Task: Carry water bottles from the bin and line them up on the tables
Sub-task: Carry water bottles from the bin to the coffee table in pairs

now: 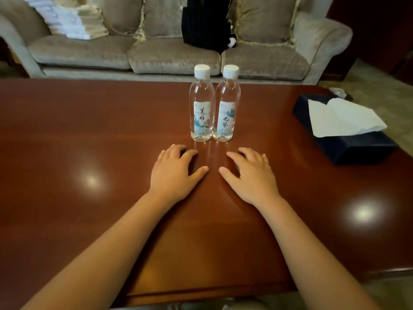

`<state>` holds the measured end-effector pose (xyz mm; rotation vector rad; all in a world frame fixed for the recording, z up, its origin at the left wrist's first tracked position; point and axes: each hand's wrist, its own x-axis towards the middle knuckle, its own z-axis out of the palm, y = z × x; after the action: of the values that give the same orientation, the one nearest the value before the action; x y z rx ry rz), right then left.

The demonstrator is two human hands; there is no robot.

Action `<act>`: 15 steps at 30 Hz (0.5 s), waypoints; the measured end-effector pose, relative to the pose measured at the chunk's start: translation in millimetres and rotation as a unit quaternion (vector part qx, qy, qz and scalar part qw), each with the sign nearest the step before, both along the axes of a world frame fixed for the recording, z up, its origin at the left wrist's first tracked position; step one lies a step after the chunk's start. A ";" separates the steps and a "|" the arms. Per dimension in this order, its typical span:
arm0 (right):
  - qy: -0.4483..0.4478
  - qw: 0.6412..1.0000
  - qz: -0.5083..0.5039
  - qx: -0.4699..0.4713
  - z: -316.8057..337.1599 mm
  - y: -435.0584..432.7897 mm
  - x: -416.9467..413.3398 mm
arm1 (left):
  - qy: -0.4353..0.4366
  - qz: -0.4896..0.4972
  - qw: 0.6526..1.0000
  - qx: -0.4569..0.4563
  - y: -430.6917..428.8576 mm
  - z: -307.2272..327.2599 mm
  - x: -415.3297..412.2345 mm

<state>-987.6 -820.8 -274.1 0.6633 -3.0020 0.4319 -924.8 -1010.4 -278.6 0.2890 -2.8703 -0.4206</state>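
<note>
Two clear water bottles with white caps stand upright side by side on the glossy brown table (89, 130), the left bottle (201, 104) touching or nearly touching the right bottle (226, 104). Both carry pale labels with dark writing. My left hand (174, 173) lies palm down on the table just in front of the left bottle, fingers relaxed, holding nothing. My right hand (250, 175) lies the same way in front of the right bottle, also holding nothing. A small gap separates my fingertips from the bottles. No bin is in view.
A dark blue tissue box (348, 146) with a white tissue sticking out sits at the table's right edge. Behind the table stands a beige sofa (174, 57) with cushions, a black bag (205, 21) and folded light fabric (67, 19).
</note>
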 end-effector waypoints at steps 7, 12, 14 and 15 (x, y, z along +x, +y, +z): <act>0.013 1.000 0.000 0.008 -4.5 -0.5 -2.9 | 0.000 0.001 1.000 -0.007 -0.5 -1.4 -0.2; 0.007 1.000 -0.002 -0.001 -1.2 2.2 -2.0 | 0.010 0.008 1.000 -0.005 3.8 -2.3 1.9; -0.006 1.000 0.001 -0.005 4.9 3.7 1.4 | 0.005 0.011 1.000 0.000 5.6 0.7 4.4; -0.015 1.000 0.002 -0.003 7.8 5.3 5.2 | -0.001 0.012 1.000 0.004 6.7 2.3 6.9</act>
<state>-982.4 -815.5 -266.3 0.6696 -3.0263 0.4532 -917.9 -1003.7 -276.3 0.3259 -2.8645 -0.4275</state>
